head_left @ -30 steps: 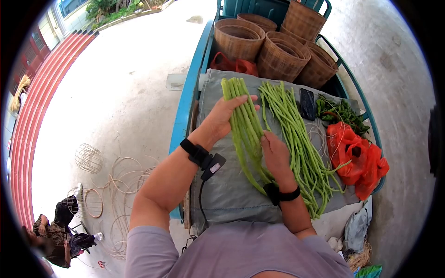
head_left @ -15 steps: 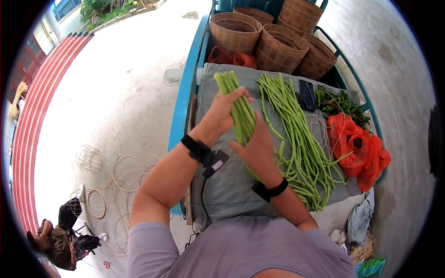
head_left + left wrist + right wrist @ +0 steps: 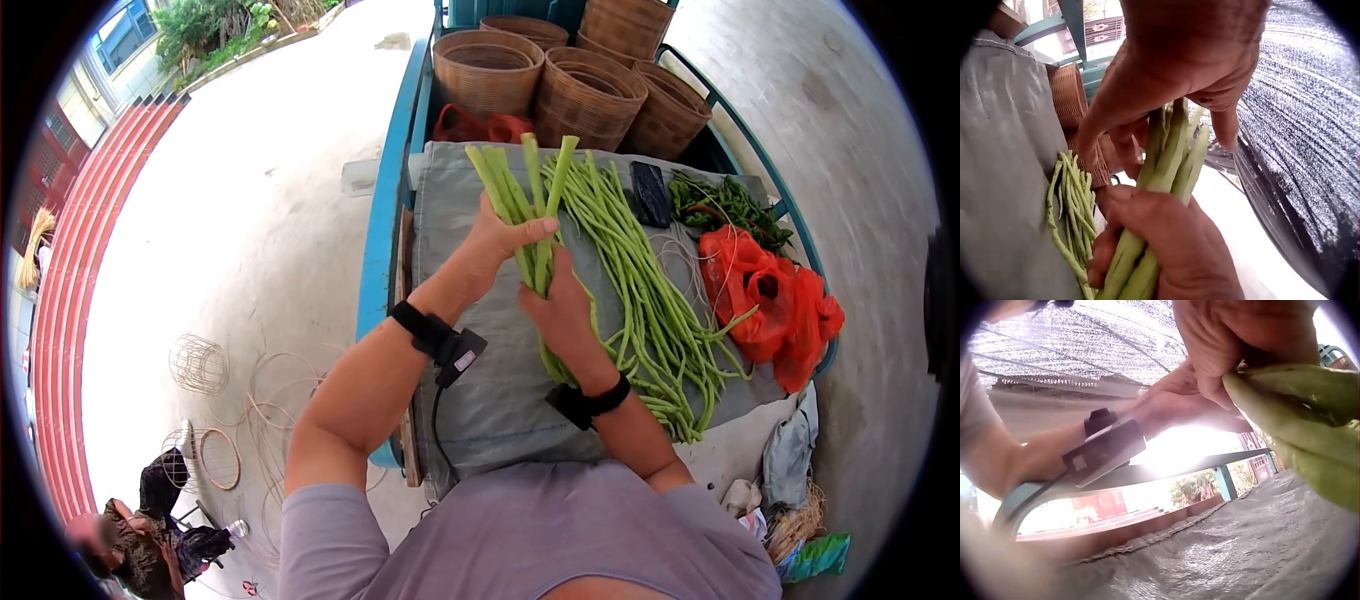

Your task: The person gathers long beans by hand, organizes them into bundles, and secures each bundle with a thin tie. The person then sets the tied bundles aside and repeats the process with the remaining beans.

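Observation:
Thick, long light-green stalks [image 3: 498, 182] stand in a bunch above the grey cloth, their upper ends splayed apart. My left hand [image 3: 500, 238] holds them near the top, its thumb laid across the front. Just below, my right hand [image 3: 563, 308] grips the same bunch; in the left wrist view its thumb [image 3: 1147, 212] wraps over the stalks. Their lower part is hidden behind my right hand and wrist. To the right, a pile of thin long green beans [image 3: 640, 270] lies on the cloth.
Grey cloth [image 3: 470, 400] covers the blue cart bed [image 3: 385, 240]. Woven baskets [image 3: 590, 105] stand behind it. A dark phone-like slab [image 3: 650, 193], green peppers [image 3: 735, 205] and a red plastic bag [image 3: 760, 295] lie at the right. A person [image 3: 140, 540] sits on the ground side at left.
My right hand has gone from gripping low on the bunch, through spread fingers, to gripping close under my left hand. The upper ends of the stalks have fanned out to the right.

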A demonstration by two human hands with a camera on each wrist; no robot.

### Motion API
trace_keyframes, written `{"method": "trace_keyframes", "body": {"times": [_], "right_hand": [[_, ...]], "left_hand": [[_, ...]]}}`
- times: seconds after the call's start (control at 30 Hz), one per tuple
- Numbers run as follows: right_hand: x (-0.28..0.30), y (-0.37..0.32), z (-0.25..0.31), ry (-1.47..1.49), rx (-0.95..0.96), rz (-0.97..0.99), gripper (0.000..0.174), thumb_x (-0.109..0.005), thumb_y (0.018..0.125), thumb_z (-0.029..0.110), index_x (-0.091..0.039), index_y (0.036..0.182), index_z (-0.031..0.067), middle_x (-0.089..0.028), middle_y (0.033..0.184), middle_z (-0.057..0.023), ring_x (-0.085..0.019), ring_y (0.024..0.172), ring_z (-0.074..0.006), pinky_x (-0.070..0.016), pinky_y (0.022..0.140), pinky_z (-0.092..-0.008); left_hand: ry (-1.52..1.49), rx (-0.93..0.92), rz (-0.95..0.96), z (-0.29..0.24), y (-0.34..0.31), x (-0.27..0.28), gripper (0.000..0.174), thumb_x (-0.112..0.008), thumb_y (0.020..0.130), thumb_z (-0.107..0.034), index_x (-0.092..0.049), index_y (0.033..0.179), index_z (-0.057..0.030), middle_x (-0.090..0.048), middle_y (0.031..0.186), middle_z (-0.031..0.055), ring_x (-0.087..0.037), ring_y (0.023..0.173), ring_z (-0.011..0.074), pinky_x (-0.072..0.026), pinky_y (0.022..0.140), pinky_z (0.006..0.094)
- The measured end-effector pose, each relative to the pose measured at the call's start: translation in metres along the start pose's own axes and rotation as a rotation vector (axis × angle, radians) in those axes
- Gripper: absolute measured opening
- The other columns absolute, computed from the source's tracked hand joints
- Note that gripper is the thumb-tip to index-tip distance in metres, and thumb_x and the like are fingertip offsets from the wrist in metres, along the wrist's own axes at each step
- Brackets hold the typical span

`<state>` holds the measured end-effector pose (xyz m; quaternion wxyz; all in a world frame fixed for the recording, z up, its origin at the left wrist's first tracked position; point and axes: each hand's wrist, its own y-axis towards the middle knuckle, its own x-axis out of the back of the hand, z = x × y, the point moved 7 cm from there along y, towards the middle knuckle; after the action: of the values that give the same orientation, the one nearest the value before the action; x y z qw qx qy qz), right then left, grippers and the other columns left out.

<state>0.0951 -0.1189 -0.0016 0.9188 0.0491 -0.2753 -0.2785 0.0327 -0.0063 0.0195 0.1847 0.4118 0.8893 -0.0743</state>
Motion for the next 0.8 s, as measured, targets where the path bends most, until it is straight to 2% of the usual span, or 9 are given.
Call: {"method": "trace_keyframes", "body": {"times": [0.07, 0.17, 0.27, 0.37, 0.53, 0.6, 0.67, 0.77, 0.8], "right_hand": [[-0.003, -0.001, 0.000, -0.085, -0.019, 0.026, 0.067, -0.063, 0.077, 0.016, -0.033, 0.136, 0.0079, -0.061, 0.106, -0.0186, -0.060, 0.095, -0.0398, -0.0473, 0.077, -0.0456], [-0.012, -0.005, 0.005, -0.188, -0.031, 0.047, 0.067, -0.063, 0.078, 0.015, -0.032, 0.137, 0.0069, -0.061, 0.104, -0.0207, -0.061, 0.091, -0.0407, -0.0478, 0.074, -0.0458], [-0.024, -0.008, -0.001, -0.234, -0.010, 0.055, 0.068, -0.063, 0.079, 0.016, -0.029, 0.138, 0.0073, -0.061, 0.102, -0.0223, -0.061, 0.087, -0.0426, -0.0473, 0.070, -0.0477], [-0.025, -0.009, -0.001, -0.253, 0.003, 0.072, 0.070, -0.063, 0.079, 0.018, -0.027, 0.138, 0.0073, -0.061, 0.102, -0.0226, -0.060, 0.087, -0.0436, -0.0468, 0.070, -0.0488], [-0.027, -0.004, -0.010, -0.204, -0.082, 0.195, 0.070, -0.064, 0.076, 0.017, -0.029, 0.135, 0.0024, -0.060, 0.111, -0.0221, -0.061, 0.092, -0.0416, -0.0476, 0.075, -0.0479], [-0.028, -0.005, -0.011, -0.156, -0.059, 0.181, 0.068, -0.064, 0.077, 0.018, -0.030, 0.134, 0.0022, -0.061, 0.109, -0.0223, -0.061, 0.090, -0.0424, -0.0474, 0.074, -0.0485], [-0.029, -0.006, -0.011, -0.172, -0.087, 0.193, 0.069, -0.065, 0.078, 0.020, -0.029, 0.134, 0.0023, -0.062, 0.106, -0.0222, -0.062, 0.092, -0.0403, -0.0473, 0.074, -0.0477], [-0.020, -0.006, 0.000, -0.054, -0.064, 0.230, 0.066, -0.066, 0.080, 0.026, -0.032, 0.132, 0.0015, -0.063, 0.100, -0.0218, -0.062, 0.095, -0.0371, -0.0472, 0.076, -0.0445], [-0.015, -0.005, 0.002, 0.011, -0.047, 0.243, 0.064, -0.066, 0.081, 0.028, -0.035, 0.131, 0.0010, -0.063, 0.098, -0.0216, -0.062, 0.095, -0.0360, -0.0472, 0.076, -0.0432]], "left_hand": [[0.118, -0.063, -0.105, 0.004, -0.002, 0.000, 0.076, -0.076, 0.079, -0.019, -0.023, 0.132, -0.0060, -0.049, 0.116, 0.0112, -0.057, 0.106, 0.0238, -0.0466, 0.091, 0.0375], [0.015, -0.058, -0.186, 0.011, -0.006, 0.002, 0.063, -0.074, 0.080, -0.017, -0.034, 0.126, -0.0031, -0.056, 0.104, 0.0106, -0.062, 0.095, 0.0211, -0.0497, 0.084, 0.0341], [-0.148, 0.119, -0.121, 0.026, -0.004, 0.009, 0.044, -0.073, 0.080, -0.013, -0.047, 0.113, -0.0011, -0.060, 0.087, 0.0081, -0.064, 0.085, 0.0191, -0.0520, 0.075, 0.0316], [-0.236, 0.125, -0.219, 0.025, -0.006, 0.011, 0.032, -0.071, 0.079, -0.007, -0.052, 0.104, -0.0008, -0.060, 0.075, 0.0070, -0.063, 0.079, 0.0174, -0.0520, 0.070, 0.0310], [0.096, -0.145, -0.428, 0.011, -0.015, -0.002, 0.029, -0.066, 0.080, -0.004, -0.051, 0.105, -0.0006, -0.060, 0.076, 0.0069, -0.060, 0.070, 0.0169, -0.0510, 0.066, 0.0309], [0.224, -0.218, -0.463, 0.007, -0.018, -0.003, 0.027, -0.066, 0.081, -0.005, -0.051, 0.103, -0.0008, -0.059, 0.077, 0.0068, -0.059, 0.069, 0.0170, -0.0506, 0.065, 0.0309], [0.368, -0.208, -0.402, 0.015, -0.015, 0.004, 0.025, -0.066, 0.082, -0.008, -0.051, 0.100, -0.0009, -0.058, 0.078, 0.0068, -0.059, 0.070, 0.0173, -0.0503, 0.064, 0.0307], [0.055, -0.052, -0.256, 0.021, -0.008, 0.006, 0.019, -0.063, 0.085, -0.011, -0.052, 0.098, -0.0024, -0.056, 0.080, 0.0066, -0.059, 0.073, 0.0182, -0.0509, 0.064, 0.0314], [-0.036, -0.033, -0.274, 0.025, -0.007, 0.009, 0.017, -0.062, 0.086, -0.011, -0.052, 0.097, -0.0028, -0.056, 0.079, 0.0062, -0.060, 0.072, 0.0185, -0.0513, 0.064, 0.0318]]}}
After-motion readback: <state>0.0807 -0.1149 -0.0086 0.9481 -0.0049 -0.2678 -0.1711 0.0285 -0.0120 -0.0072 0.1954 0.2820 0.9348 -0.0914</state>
